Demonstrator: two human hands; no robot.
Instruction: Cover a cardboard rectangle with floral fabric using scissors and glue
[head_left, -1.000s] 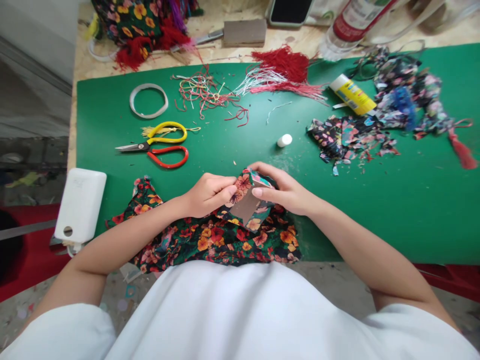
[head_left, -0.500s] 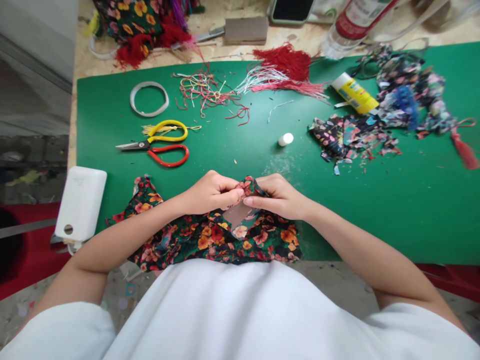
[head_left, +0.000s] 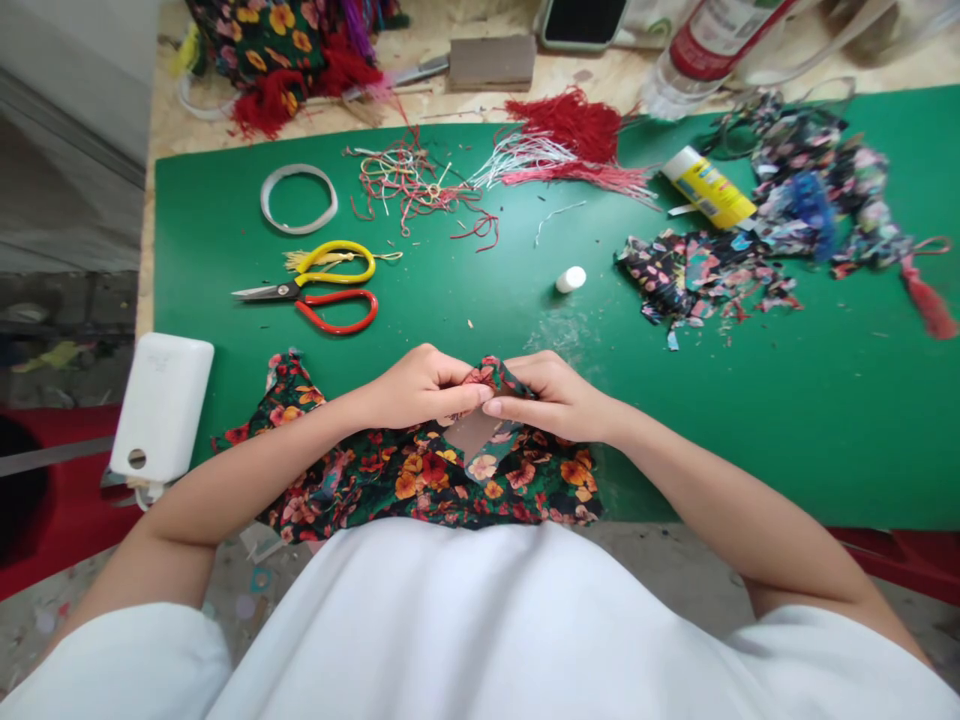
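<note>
Hands meet at near edge of mat point(head_left: 450, 300). Left hand point(head_left: 420, 385) and right hand point(head_left: 551, 395) both pinch fabric point(head_left: 491, 372) folded over grey card point(head_left: 471, 432), thumbs tip to tip, just above floral cloth point(head_left: 390, 480). Judgement: hold fold taut, press evenly along card edge. Scissors point(head_left: 322, 290) left, glue stick point(head_left: 709, 187) far right.

A small cardboard piece point(head_left: 471, 432), grey-brown and partly wrapped in floral fabric, is held over the larger floral cloth point(head_left: 390, 480), which is spread at the near edge of the green mat point(head_left: 750, 420).
</note>
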